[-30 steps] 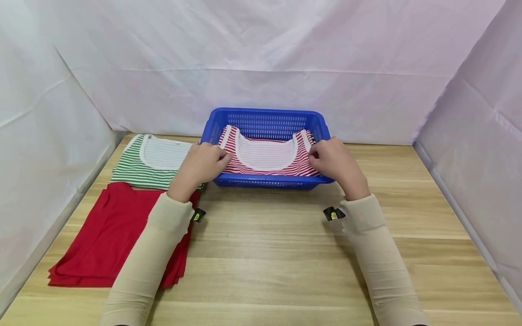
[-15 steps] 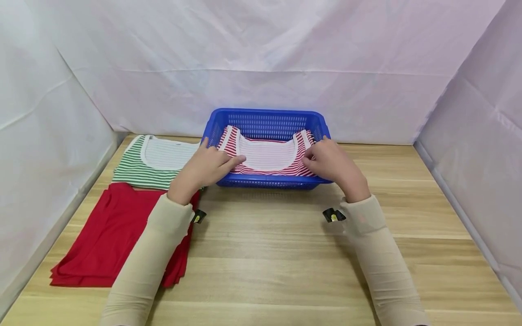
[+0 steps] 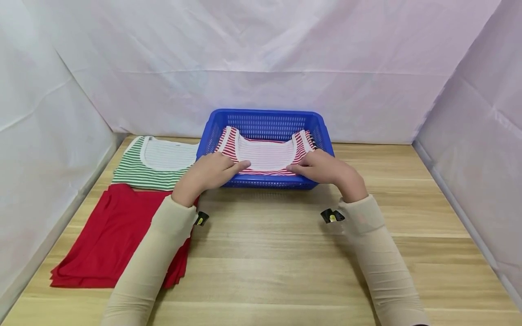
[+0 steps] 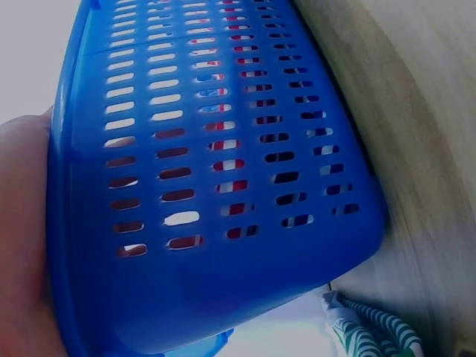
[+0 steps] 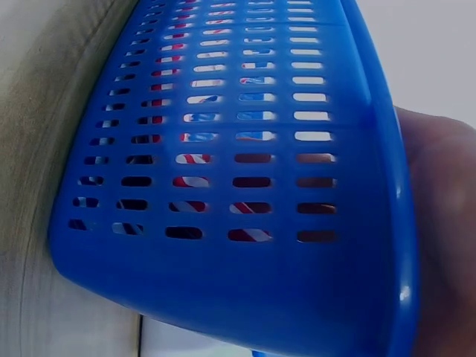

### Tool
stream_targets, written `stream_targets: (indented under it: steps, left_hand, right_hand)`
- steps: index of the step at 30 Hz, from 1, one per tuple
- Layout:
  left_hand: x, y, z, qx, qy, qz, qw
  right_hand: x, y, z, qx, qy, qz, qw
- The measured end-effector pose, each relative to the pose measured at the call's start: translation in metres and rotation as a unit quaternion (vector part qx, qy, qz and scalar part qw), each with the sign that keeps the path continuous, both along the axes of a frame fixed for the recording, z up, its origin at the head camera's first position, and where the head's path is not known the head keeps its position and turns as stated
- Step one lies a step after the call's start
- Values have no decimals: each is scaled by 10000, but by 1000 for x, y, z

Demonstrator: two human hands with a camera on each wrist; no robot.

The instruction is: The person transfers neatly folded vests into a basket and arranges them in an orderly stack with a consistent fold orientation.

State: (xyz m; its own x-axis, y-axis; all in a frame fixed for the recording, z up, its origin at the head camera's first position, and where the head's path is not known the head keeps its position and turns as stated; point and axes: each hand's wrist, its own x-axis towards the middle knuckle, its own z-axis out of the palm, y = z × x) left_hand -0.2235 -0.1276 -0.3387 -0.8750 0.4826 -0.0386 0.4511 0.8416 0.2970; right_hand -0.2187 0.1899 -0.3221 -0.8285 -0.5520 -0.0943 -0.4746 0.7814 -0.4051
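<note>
A blue slotted plastic basket (image 3: 267,179) stands on the table against the back curtain. Inside it lies a folded red-and-white striped shirt (image 3: 267,155), its white neckline facing up. My left hand (image 3: 210,172) reaches over the front left rim, thumb stretched across the shirt. Over the front right rim, my right hand (image 3: 324,166) rests on the shirt's other side, its thumb pointing inward. The fingers go down inside the basket and are mostly hidden. Both wrist views show the basket's outer wall (image 4: 216,290), with striped cloth behind its slots and a hand (image 5: 446,223) at the rim.
To the left of the basket lies a folded green-and-white striped shirt (image 3: 148,175). A stack of folded red cloth (image 3: 108,235) sits in front of it, partly under my left forearm. White curtains (image 3: 261,50) enclose the wooden table (image 3: 265,262) at the back and sides.
Both hands have moved from the basket's sides inward and lower, over the shirt. Their curled fingers have loosened and the thumbs now stretch inward. Basket and other clothes stay in place.
</note>
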Motion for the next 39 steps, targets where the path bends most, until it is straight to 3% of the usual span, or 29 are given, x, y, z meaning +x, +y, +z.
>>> stream_targets:
  steps: [9, 13, 18, 20, 23, 26, 30, 32, 34, 37, 39]
  left_hand:
    - [1, 0, -2, 444, 443, -55, 9980]
    - [4, 2, 2, 632, 798, -202, 9946]
    - [16, -7, 15, 965, 1695, -234, 9805]
    - [22, -17, 20, 1079, 2003, -214, 9735]
    - [30, -36, 24, 1250, 2107, -155, 9694]
    - [33, -63, 23, 1387, 1995, 9, 9700]
    - [35, -106, 21, 1277, 1851, 493, 9731]
    - [36, -129, 23, 1042, 1576, 820, 9786]
    - [35, -155, 24, 812, 1129, 1143, 9837]
    - [34, -195, 26, 477, 204, 1485, 9876]
    - [36, -222, 25, 335, -402, 1730, 9835]
  right_hand:
    - [-1, -1, -4, 83, 268, -4, 9996]
    - [5, -6, -6, 145, 1125, -318, 9930]
    - [21, -30, -1, -115, 2371, -469, 9703]
    - [30, -43, 0, -301, 2701, -379, 9616]
    - [43, -63, 0, -611, 3075, -25, 9496]
    - [57, -86, -2, -718, 3318, 496, 9393]
    - [78, -118, -8, -647, 3509, 1173, 9268]
    - [90, -133, -12, -593, 3391, 1345, 9292]
    - [100, -147, -16, -602, 2928, 1449, 9432]
    - [110, -168, -21, -764, 1295, 1435, 9782]
    - [111, -183, -26, -1018, 88, 1353, 9855]
